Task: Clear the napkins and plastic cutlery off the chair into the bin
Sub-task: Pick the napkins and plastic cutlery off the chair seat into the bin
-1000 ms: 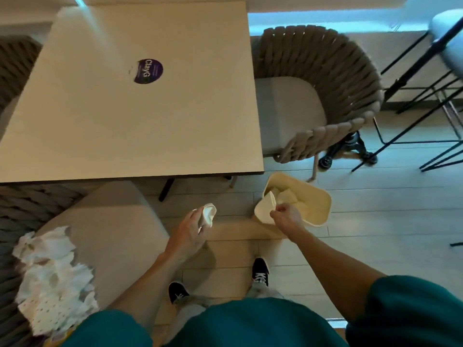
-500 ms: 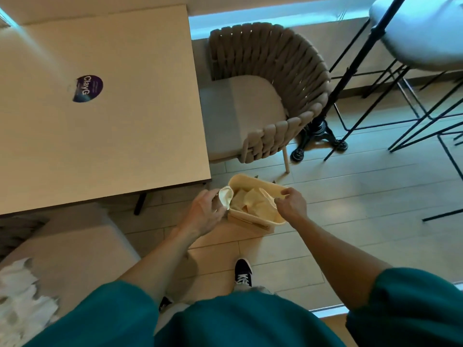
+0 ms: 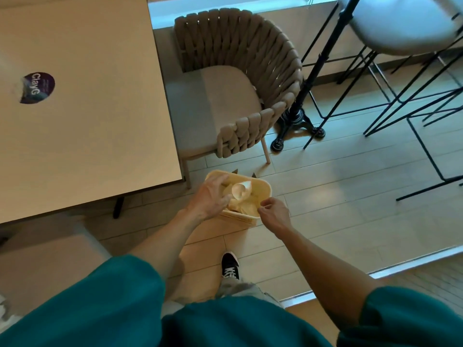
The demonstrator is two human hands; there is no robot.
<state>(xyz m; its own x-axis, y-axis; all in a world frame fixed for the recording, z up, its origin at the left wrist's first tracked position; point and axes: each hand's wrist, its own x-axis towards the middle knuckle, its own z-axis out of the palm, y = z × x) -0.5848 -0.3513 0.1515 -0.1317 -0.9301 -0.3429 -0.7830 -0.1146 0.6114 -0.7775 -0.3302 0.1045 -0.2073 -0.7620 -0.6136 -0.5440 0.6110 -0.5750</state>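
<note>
At the far left, a square beige table with a smooth matte top carries a round dark purple sticker with white lettering, and below its near edge a padded beige seat shows, with a scrap of white crumpled napkins just visible at the lower left border. The left hand reaches forward from a loose teal sleeve, forearm bare, palm down over the left side of the bin, its fingers spread and loosened beside a crumpled white napkin that sits at the top of the bin's contents; whether a fingertip touches the napkin cannot be told. The bin is a small, pale yellow plastic tub with rounded corners, standing on the floor between the table and the person's black and white shoe, and it holds more crumpled paper. The right hand hovers at the bin's near right corner, thumb and fingertips pinched together with nothing visible between them. Beyond the bin stands a tub chair with a woven rope back and a flat grey cushion. The floor is pale wood-look planks. To the right are a black cast table base and the thin black metal legs of a bar stool with a pale padded seat.
</note>
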